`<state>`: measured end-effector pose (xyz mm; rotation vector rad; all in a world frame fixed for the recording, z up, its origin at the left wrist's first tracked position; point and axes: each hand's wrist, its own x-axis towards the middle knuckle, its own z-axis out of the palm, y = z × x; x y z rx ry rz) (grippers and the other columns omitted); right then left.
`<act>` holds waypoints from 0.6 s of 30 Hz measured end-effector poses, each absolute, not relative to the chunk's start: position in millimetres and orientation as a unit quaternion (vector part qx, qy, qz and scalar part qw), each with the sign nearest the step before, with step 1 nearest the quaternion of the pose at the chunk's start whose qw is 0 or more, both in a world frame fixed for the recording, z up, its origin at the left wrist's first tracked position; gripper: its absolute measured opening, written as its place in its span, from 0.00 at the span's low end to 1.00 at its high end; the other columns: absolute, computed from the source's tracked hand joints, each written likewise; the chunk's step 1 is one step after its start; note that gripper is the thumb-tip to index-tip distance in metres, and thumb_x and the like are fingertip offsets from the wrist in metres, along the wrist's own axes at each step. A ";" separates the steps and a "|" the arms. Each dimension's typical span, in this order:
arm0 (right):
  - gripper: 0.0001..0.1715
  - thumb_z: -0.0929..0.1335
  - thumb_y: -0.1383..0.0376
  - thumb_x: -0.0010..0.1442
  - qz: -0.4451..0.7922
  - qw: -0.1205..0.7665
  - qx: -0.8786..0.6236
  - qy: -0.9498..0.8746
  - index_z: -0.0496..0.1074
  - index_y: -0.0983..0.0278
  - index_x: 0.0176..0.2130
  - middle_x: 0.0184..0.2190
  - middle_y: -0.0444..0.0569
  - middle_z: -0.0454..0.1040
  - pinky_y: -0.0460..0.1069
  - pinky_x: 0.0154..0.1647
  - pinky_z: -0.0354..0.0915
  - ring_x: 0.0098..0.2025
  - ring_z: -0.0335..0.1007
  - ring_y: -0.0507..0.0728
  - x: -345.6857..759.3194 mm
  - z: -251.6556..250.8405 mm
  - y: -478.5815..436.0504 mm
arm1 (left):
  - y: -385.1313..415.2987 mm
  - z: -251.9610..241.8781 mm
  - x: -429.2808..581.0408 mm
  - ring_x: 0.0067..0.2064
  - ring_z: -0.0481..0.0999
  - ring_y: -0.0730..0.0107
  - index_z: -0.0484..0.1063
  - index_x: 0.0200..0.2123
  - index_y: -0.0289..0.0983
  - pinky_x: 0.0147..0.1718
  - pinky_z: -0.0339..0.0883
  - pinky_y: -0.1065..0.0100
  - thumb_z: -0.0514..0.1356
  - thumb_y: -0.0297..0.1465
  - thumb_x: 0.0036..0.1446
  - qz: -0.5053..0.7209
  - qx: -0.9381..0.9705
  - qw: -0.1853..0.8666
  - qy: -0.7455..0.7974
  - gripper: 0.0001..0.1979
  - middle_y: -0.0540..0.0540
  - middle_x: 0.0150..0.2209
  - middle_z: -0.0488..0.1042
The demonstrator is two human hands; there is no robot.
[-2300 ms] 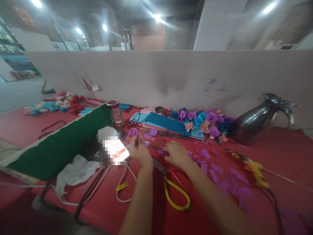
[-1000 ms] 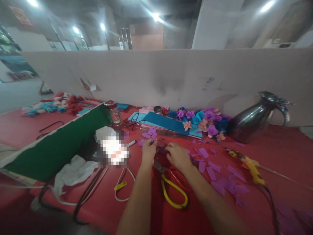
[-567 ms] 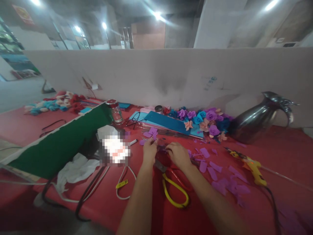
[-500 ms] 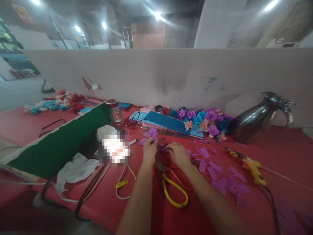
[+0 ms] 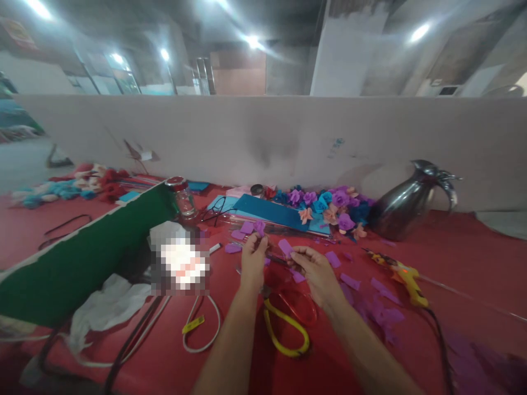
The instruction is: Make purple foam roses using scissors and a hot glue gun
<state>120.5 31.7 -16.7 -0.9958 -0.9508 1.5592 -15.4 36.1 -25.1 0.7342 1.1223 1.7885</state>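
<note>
My left hand (image 5: 254,257) pinches the base of a small purple paper flower (image 5: 259,227) above the red table. To its right, my right hand (image 5: 310,265) holds a flat purple paper piece (image 5: 285,248) between thumb and fingers. The two hands are apart. Scissors with one yellow and one red handle (image 5: 288,341) lie below and between my forearms. Loose purple pieces (image 5: 349,281) are scattered to the right of my right hand, and a few lie left of the flower.
A yellow glue gun (image 5: 411,286) lies at the right, before a metal jug (image 5: 401,206). Finished paper flowers (image 5: 340,197) and blue sheets (image 5: 272,210) line the back. At left stand a green panel (image 5: 94,241) and a glass jar (image 5: 186,204); cables (image 5: 212,307) cross the front left.
My right hand has moved away from my left and now holds a purple piece up. The flower remains in my left hand. The camera view has shifted, moving the scene left.
</note>
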 end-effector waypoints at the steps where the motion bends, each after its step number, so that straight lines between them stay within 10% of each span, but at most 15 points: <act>1: 0.16 0.76 0.59 0.38 0.651 0.512 -0.407 -0.385 0.75 0.64 0.29 0.23 0.44 0.75 0.47 0.32 0.63 0.27 0.69 0.52 126.2 -15.6 29.1 | 35.6 -24.6 -9.4 0.27 0.69 0.75 0.68 0.26 0.36 0.31 0.64 0.72 0.64 0.34 0.45 0.712 0.307 0.456 0.438 0.09 0.53 0.23 0.69; 18: 0.11 0.76 0.64 0.40 0.648 0.615 -0.338 -0.295 0.74 0.62 0.26 0.25 0.39 0.73 0.45 0.33 0.64 0.27 0.67 0.48 160.0 -13.3 18.2 | 19.4 -32.2 44.4 0.33 0.75 0.68 0.80 0.29 0.35 0.40 0.67 0.66 0.67 0.30 0.41 0.616 0.363 0.549 0.434 0.08 0.46 0.29 0.79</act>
